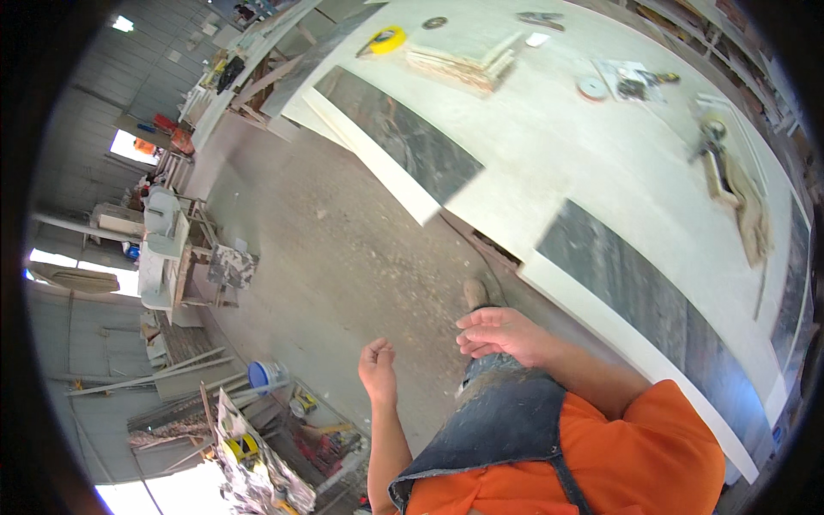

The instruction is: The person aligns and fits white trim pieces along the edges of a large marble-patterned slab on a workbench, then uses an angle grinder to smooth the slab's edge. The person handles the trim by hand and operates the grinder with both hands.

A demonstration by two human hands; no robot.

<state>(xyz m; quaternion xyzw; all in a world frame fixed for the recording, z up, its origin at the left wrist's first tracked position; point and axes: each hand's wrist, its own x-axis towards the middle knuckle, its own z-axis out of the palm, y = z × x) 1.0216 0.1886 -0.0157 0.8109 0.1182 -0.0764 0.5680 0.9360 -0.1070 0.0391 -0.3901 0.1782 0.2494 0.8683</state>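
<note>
Fingers (485, 318) of the right hand (522, 336) extended, close together, slightly bent; looks bare. Left hand (378, 371) has its fingers curled in toward the palm; small in this view, so can't tell if anything sits inside. Left hand is over the floor (343, 249), well apart from the white surface (532, 176). Right hand is just off the surface's near edge, nearest to a dark marbled slab (657, 296). Slab lies flat along that near edge, long axis running parallel to it, squared end pointing toward a second dark slab (399, 129) farther along the same edge. White strip (601, 319) borders the first slab's outer side. Yellow tape roll (390, 40) and pale board stack (459, 70) lie beyond the second slab.
</note>
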